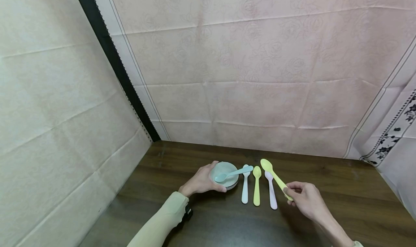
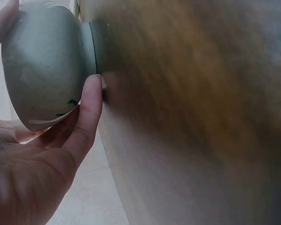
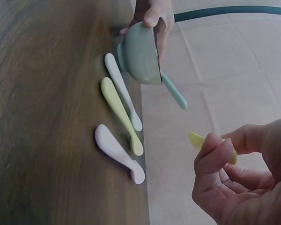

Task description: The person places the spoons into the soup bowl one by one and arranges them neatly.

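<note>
1. Yellow-green, long-handled plastic spoon [image 1: 277, 179]: raised above the dark brown wood-grained table [image 1: 344, 193], its handle pinched by the right hand [image 1: 305, 198].
2. Left hand [image 1: 204, 179] grips a pale grey-green round bowl [image 1: 221, 167]; a light blue plastic spoon [image 1: 236, 172] leans across its rim.
3. Between the hands lie a pale blue plastic utensil [image 1: 245, 189], a second yellow-green spoon [image 1: 256, 191] and a lilac plastic utensil [image 1: 272, 193].

creased pale cloth [image 1: 253, 66] hangs behind a dark brown wood-grained table [image 1: 221, 221].
</note>
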A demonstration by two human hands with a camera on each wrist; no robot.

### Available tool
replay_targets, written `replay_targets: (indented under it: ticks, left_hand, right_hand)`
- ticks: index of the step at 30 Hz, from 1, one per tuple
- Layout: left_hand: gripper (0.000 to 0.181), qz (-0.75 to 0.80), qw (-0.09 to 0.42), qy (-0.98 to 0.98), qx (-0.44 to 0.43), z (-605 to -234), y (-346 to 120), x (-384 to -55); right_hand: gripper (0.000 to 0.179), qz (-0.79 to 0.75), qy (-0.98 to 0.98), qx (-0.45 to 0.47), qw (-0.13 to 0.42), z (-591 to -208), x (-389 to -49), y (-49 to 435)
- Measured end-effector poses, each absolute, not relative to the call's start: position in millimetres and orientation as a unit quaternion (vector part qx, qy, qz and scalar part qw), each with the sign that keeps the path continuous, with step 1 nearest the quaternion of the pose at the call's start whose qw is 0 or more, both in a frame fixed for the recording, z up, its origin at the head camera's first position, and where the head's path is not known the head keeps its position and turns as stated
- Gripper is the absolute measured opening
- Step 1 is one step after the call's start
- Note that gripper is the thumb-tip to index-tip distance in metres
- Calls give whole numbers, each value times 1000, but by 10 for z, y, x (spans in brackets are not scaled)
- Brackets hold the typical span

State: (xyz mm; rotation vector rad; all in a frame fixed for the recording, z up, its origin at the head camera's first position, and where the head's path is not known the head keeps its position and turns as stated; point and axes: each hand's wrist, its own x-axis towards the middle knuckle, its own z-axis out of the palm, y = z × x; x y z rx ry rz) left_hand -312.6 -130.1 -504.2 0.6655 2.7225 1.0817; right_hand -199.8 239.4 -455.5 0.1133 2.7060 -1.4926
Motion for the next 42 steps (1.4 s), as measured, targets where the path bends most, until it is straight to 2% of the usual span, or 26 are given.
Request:
replay_targets:
  ticks: [19, 42]
  left_hand:
    - [108, 356, 68, 905, 222, -5037, -1304, -3143]
    - [108, 364, 72, 903, 218, -5043, -1309, -3119]
  right_hand:
    - [31, -480, 877, 20, 1, -4454, -2012, 2291]
    - [28, -519, 854, 16, 19, -4392, -2084, 2099]
